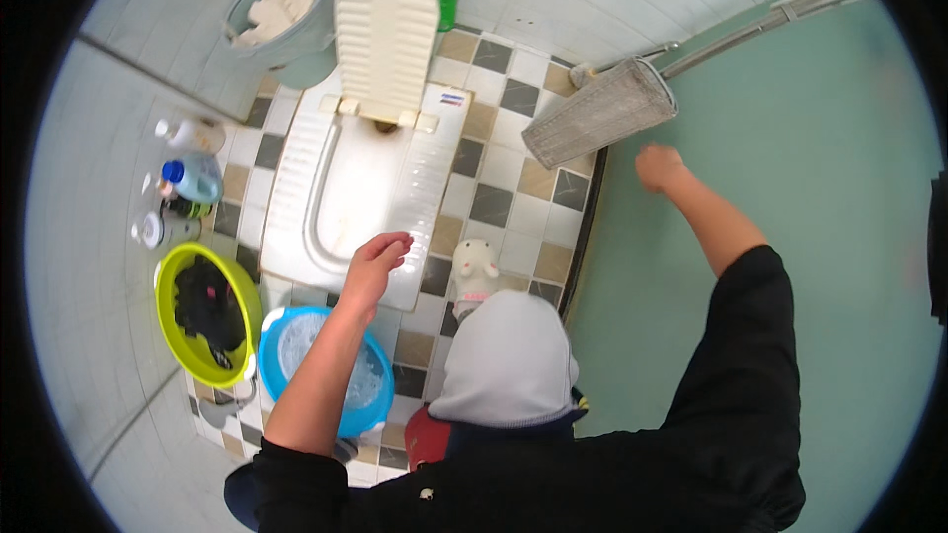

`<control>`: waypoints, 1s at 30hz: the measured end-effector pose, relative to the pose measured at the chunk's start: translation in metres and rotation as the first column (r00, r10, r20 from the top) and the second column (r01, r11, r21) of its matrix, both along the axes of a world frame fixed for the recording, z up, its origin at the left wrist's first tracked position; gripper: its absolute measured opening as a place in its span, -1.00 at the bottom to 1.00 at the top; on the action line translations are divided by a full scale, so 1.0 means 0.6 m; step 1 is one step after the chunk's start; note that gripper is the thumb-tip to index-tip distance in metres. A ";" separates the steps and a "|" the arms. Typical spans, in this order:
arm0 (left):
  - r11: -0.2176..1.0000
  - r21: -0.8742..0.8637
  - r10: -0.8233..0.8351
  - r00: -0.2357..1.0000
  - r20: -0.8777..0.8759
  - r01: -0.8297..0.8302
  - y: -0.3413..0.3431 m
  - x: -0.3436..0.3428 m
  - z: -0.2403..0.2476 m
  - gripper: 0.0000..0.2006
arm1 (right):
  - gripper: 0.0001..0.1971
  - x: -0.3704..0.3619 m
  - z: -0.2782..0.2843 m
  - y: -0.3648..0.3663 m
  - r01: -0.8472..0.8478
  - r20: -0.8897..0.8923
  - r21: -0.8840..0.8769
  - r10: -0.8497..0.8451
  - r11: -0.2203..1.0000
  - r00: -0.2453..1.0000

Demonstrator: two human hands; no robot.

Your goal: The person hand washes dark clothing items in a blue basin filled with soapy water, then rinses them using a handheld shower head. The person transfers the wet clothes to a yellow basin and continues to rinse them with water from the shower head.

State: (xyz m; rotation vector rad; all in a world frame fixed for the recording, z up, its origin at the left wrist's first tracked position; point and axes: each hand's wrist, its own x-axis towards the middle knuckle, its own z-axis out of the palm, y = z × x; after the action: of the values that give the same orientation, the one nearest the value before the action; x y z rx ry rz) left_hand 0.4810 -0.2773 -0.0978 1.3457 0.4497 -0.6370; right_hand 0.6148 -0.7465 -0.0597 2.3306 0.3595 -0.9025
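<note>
Left hand (375, 259) loosely open, fingers curled downward, holding nothing; it hovers over the near edge of the white squat toilet pan (355, 178). Right hand (659, 168) raised beside the green wall (790, 158), just below the grey mop head (599, 112); seen from behind, so its grip cannot be made out. Blue basin (370, 405) on the checkered floor (494, 202) is partly hidden by the left forearm. Contents of the yellow-green basin (173, 321) are dark, unclear.
</note>
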 end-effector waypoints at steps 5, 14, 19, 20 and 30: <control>0.942 -0.101 -0.282 0.919 0.277 0.320 -0.175 0.146 0.043 -0.67 | -0.69 0.124 -0.126 -0.179 0.042 0.523 0.629 -0.462 0.777 0.716; 0.861 -0.103 -0.456 0.845 0.279 0.498 -0.311 0.194 0.057 -0.65 | -0.61 0.272 -0.058 -0.201 -0.236 0.571 -0.006 0.197 0.972 0.797; 0.898 -0.069 -0.428 0.899 0.096 0.435 -0.270 0.170 -0.001 -0.67 | -0.61 0.316 -0.090 -0.232 -0.170 0.588 -0.048 0.165 0.984 0.792; 0.909 -0.062 -0.408 0.910 0.073 0.412 -0.259 0.165 -0.003 -0.67 | -0.61 0.320 -0.086 -0.223 -0.154 0.590 -0.066 0.164 0.986 0.790; 0.967 -0.053 -0.254 0.966 -0.052 0.251 -0.214 0.127 -0.038 -0.68 | -0.74 0.350 -0.094 -0.214 -0.103 0.613 -0.107 0.147 0.989 0.777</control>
State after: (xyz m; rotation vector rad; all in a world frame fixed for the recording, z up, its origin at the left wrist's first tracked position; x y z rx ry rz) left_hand 0.5569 -0.4055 -0.1209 1.3546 0.3101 -0.8940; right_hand 0.8246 -0.8748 -0.1163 2.3487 0.1920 -0.0437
